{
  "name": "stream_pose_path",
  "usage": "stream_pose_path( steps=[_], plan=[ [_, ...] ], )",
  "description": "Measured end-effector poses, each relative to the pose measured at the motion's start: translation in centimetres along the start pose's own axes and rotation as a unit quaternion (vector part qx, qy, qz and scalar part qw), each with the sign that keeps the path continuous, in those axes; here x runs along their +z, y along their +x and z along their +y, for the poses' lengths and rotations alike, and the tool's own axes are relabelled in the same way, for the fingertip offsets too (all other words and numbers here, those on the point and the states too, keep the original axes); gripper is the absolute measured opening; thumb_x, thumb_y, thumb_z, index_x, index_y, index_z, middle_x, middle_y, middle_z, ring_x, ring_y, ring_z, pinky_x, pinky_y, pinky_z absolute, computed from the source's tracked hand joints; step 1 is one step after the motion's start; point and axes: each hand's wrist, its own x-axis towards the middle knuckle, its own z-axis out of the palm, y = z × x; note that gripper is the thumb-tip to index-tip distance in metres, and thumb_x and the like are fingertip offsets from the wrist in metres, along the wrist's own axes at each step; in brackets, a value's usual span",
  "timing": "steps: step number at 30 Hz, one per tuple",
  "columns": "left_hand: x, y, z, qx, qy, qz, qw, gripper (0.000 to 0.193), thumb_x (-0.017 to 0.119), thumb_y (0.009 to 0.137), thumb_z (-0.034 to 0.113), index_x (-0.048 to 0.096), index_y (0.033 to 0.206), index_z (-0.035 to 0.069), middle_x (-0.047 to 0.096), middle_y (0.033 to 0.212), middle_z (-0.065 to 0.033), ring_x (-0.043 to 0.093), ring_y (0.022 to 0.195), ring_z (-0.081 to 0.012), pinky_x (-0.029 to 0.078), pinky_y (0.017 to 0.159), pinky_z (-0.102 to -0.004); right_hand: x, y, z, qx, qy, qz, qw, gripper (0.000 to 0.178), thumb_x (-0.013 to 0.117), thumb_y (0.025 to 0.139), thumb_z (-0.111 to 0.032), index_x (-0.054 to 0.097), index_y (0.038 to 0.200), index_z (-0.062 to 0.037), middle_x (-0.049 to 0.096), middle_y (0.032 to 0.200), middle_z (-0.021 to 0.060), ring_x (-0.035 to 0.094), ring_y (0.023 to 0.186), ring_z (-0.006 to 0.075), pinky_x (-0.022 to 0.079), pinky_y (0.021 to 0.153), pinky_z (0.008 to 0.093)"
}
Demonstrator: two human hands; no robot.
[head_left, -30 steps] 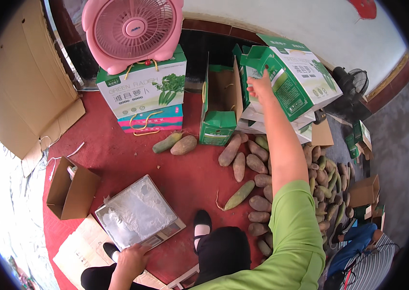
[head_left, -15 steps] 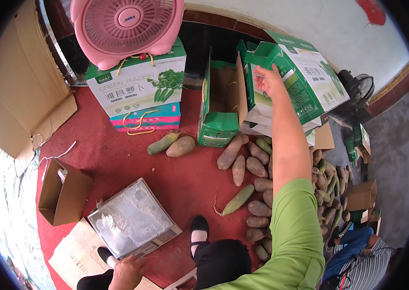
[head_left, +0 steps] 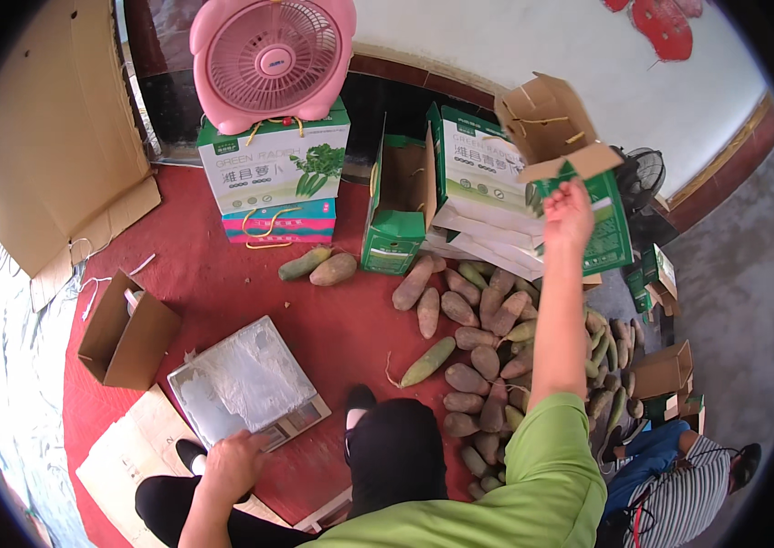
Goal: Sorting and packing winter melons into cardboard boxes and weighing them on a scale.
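At the right, my right hand [head_left: 568, 219] is closed on the edge of a green cardboard carton [head_left: 604, 228]. The carton is tilted, its brown inside [head_left: 547, 123] facing up. My left hand [head_left: 236, 461] hangs, loosely bent with nothing visible in it, by the near edge of a flat, plastic-wrapped platform scale [head_left: 245, 374]. Left of my right hand, flattened white and green cartons [head_left: 478, 164] lean together. An upright green carton [head_left: 393, 242] stands open beside them. Many brownish and green radishes [head_left: 469, 338] lie on the floor below my right arm.
A pink fan [head_left: 275, 64] stands on a white and green carton [head_left: 273, 169]. A small open brown box [head_left: 131, 338] sits left of the scale, on the red carpet [head_left: 222, 288]. A person in a striped top [head_left: 684, 484] is at the lower right; a black fan [head_left: 645, 173] stands by the wall.
My right hand has moved right and down and now grips the green carton, which has turned so its brown inside shows. My left hand has risen slightly toward the scale. The view has shifted.
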Motion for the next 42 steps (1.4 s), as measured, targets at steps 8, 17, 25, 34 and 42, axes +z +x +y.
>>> stream_pose_path(
  steps=[8, 17, 25, 34, 42],
  plan=[
    [-3.5, -2.0, 1.8, -0.038, -0.027, 0.060, 0.997, 0.026, 0.063, 0.081, 0.023, 0.066, 0.104, 0.011, 0.063, 0.093, -0.0148, 0.063, 0.084, -0.0352, 0.051, 0.074, -0.0429, 1.8, -11.9, -14.7, -0.021, 0.075, -0.150, 0.986, 0.011, 0.056, 0.091, -0.014, 0.058, 0.097, -0.0043, 0.052, 0.072, -0.0021, 0.042, 0.059, 0.0059, 0.032, 0.052, 0.0211],
    [-4.8, -2.8, -1.4, -0.006, -0.164, 0.358, 0.919, 0.056, 0.072, 0.068, -0.002, 0.056, 0.122, 0.006, 0.059, 0.112, -0.0146, 0.056, 0.103, -0.0357, 0.045, 0.089, -0.0415, 2.1, -22.3, -11.6, 0.126, 0.172, -0.225, 0.951, 0.038, 0.054, 0.091, -0.019, 0.053, 0.124, -0.0003, 0.062, 0.117, 0.0103, 0.060, 0.105, 0.0204, 0.051, 0.086, 0.0334],
    [-9.4, -7.2, 0.4, -0.010, 0.048, 0.435, 0.899, 0.063, 0.078, 0.060, 0.001, 0.059, 0.120, 0.007, 0.060, 0.113, -0.0113, 0.053, 0.109, -0.0297, 0.042, 0.095, -0.0387, 7.0, -26.5, 0.7, 0.226, -0.050, -0.326, 0.917, 0.032, 0.053, 0.090, -0.014, 0.057, 0.116, 0.0039, 0.064, 0.105, 0.0131, 0.062, 0.097, 0.0217, 0.052, 0.082, 0.0341],
    [-7.5, -8.9, -0.2, -0.103, 0.012, 0.352, 0.930, 0.015, 0.066, 0.072, 0.005, 0.071, 0.085, 0.008, 0.060, 0.078, -0.0074, 0.061, 0.077, -0.0265, 0.049, 0.070, -0.0372, 8.4, -28.9, 11.4, 0.459, 0.025, -0.259, 0.850, 0.024, 0.062, 0.086, -0.021, 0.063, 0.106, -0.0084, 0.067, 0.099, 0.0071, 0.063, 0.087, 0.0175, 0.051, 0.072, 0.0316],
    [-5.4, -7.3, 0.1, -0.153, 0.152, 0.243, 0.946, 0.009, 0.063, 0.078, 0.014, 0.069, 0.084, 0.013, 0.059, 0.080, -0.0031, 0.061, 0.082, -0.0237, 0.049, 0.068, -0.0369, 4.7, -31.2, 15.7, 0.510, -0.175, -0.288, 0.791, 0.024, 0.056, 0.090, -0.033, 0.061, 0.106, -0.0158, 0.066, 0.093, -0.0018, 0.060, 0.077, 0.0101, 0.047, 0.061, 0.0268]
  ],
)
